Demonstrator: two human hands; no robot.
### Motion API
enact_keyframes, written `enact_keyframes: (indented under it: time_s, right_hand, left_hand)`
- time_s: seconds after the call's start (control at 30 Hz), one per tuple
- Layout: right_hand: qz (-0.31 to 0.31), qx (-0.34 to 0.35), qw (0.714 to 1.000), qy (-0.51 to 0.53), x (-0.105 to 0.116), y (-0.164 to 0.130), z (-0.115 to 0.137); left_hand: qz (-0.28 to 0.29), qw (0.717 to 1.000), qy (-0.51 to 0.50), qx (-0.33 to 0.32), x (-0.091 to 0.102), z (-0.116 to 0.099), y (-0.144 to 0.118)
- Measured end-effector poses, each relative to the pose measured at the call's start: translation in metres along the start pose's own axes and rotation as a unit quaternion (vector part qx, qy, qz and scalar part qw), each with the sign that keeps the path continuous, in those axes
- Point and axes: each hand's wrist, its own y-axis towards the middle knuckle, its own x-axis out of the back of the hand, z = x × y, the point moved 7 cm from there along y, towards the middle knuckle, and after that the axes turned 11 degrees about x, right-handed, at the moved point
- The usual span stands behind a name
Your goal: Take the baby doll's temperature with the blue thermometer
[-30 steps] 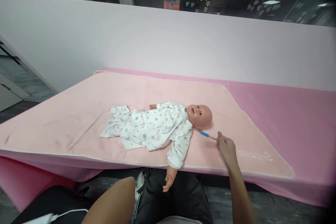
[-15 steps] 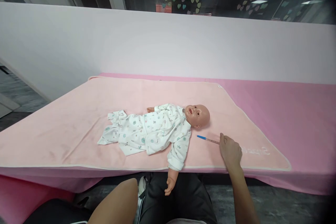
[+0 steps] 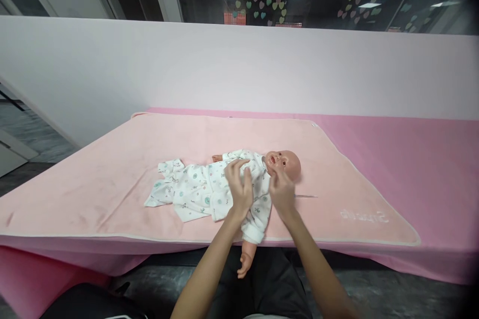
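A baby doll (image 3: 284,162) lies on its back, its head to the right, dressed in a white printed outfit (image 3: 198,187). My left hand (image 3: 240,187) is over the doll's chest, thumb and fingers apart, holding nothing. By the doll's chin and near shoulder is my right hand (image 3: 282,192), slightly blurred, with its fingers partly spread and nothing visible in them. Whether either hand touches the clothing I cannot tell. A slim stick (image 3: 307,196) rests on the blanket right of my right hand, which hides its blue end. The doll's near arm (image 3: 246,258) hangs over the table's front edge.
A peach blanket (image 3: 112,169) with a pale border covers much of the pink-topped table (image 3: 430,169). Behind it rises a white partition (image 3: 239,70), with dark glass above bearing heart stickers. A red-pink surface (image 3: 45,279) is at lower left.
My right hand has let go of the slim stick, leaving it on the blanket, and moved left to the doll's neck. My left hand has come into view over the doll's chest.
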Motion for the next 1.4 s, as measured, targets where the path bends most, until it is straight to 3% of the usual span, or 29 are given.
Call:
enact_keyframes:
  time_s: [0.13, 0.23, 0.37, 0.53, 0.9, 1.4]
  right_hand:
    - [-0.016, 0.017, 0.999, 0.04, -0.047, 0.006, 0.015]
    - [-0.026, 0.009, 0.999, 0.045, -0.056, 0.001, 0.008]
    - [-0.089, 0.007, 0.995, 0.055, -0.047, -0.01, -0.003]
    - [-0.135, 0.043, 0.988, 0.068, -0.041, -0.014, 0.001]
    - [-0.148, 0.094, 0.978, 0.116, -0.035, -0.012, 0.01]
    - [-0.156, 0.124, 0.973, 0.12, -0.036, -0.011, 0.01]
  left_hand:
    - [0.103, 0.992, 0.078, 0.003, -0.041, 0.012, 0.011]
    - [0.13, 0.983, 0.125, -0.016, -0.052, 0.021, 0.009]
    - [0.143, 0.981, 0.127, -0.035, -0.05, 0.021, 0.001]
    - [0.141, 0.986, 0.081, -0.029, -0.044, 0.018, -0.001]
    - [0.093, 0.991, 0.04, -0.093, -0.042, 0.017, -0.01]
    - [0.065, 0.993, 0.048, -0.087, -0.038, 0.016, -0.01]
